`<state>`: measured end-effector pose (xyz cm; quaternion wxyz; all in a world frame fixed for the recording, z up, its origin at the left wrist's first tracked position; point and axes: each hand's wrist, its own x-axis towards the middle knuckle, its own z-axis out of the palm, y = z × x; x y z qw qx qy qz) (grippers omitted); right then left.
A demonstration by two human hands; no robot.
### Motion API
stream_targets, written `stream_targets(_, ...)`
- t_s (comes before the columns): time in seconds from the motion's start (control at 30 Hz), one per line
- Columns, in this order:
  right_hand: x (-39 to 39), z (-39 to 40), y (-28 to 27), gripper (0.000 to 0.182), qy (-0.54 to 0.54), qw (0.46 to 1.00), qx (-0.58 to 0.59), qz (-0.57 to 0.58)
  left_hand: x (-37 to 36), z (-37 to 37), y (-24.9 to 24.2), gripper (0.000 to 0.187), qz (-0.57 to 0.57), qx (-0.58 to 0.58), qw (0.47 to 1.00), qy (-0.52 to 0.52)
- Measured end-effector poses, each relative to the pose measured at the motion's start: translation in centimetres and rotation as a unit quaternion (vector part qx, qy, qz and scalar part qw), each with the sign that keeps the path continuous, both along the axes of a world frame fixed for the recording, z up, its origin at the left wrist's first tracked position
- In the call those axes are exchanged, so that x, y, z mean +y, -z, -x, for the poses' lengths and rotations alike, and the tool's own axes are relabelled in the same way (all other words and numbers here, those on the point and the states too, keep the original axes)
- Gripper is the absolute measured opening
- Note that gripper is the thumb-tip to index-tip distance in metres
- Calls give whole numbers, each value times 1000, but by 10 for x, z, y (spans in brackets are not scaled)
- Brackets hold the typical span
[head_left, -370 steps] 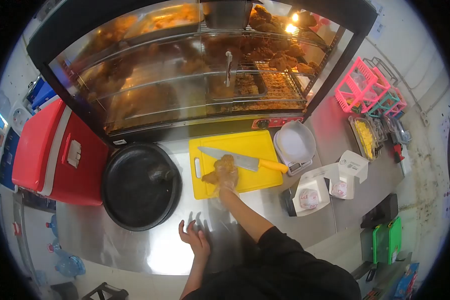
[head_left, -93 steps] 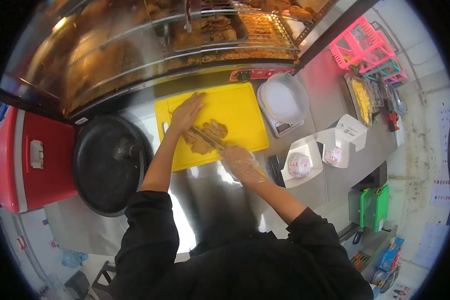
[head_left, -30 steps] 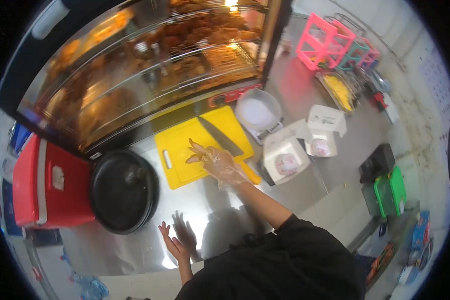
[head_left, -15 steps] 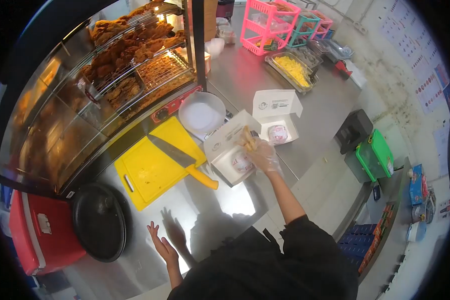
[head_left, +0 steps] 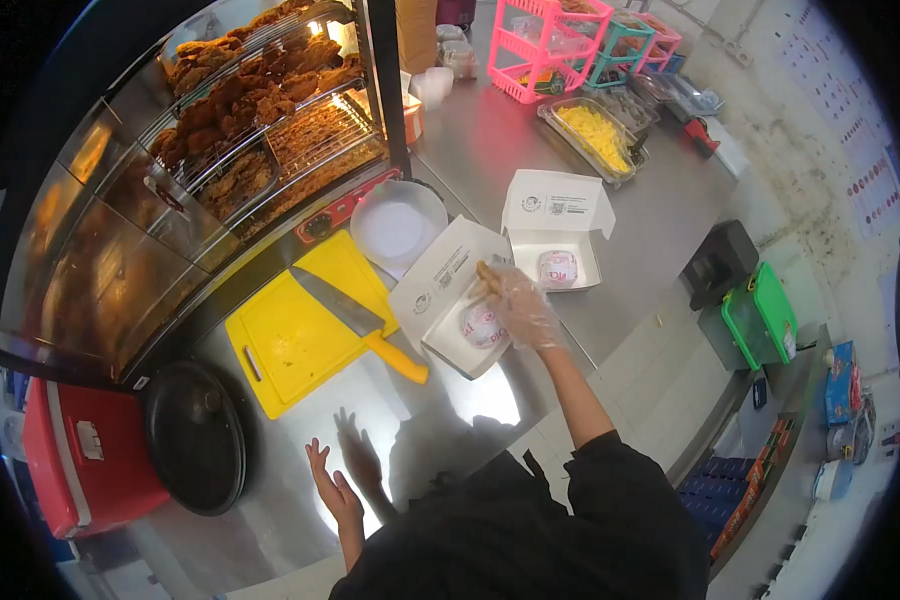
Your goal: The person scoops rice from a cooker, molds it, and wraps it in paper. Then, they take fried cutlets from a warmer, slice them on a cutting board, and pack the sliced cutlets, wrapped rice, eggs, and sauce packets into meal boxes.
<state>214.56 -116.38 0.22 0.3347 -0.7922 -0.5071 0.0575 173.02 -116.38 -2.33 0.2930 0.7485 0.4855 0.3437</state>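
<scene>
Two boxes (head_left: 560, 203): folded white card, round wrapped bundle (head_left: 558, 268) inside each
Right hand (head_left: 526, 308): crinkled clear glove, closed on tan meat strips (head_left: 487, 277) over the nearer box (head_left: 436, 290)
Left hand (head_left: 340, 497): bare, fingers apart
Counter (head_left: 660, 205): shiny steel
Wall (head_left: 820, 185): stained, pale

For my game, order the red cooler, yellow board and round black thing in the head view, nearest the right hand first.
1. Yellow board, left of the right hand
2. Round black thing, farther left
3. Red cooler, far left
</scene>
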Motion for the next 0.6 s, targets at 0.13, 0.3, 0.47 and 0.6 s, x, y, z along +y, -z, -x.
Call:
stream_targets(0.13,-9,-31,0,42,22,989,125,-75,-1,-1,-1,38,7,3,1000,-20)
stream_targets(0.3,-14,-27,-47,38,90,983,121,101,-6,-2,2,36,22,12,999,-24)
stream_targets(0.47,-5,-5,13,43,-15,981,-112,156,-3,-22,2,35,39,0,999,20)
stream_targets(0.6,-3,-15,14,39,-60,975,-158,145,7,-64,3,31,123,-35,979,158)
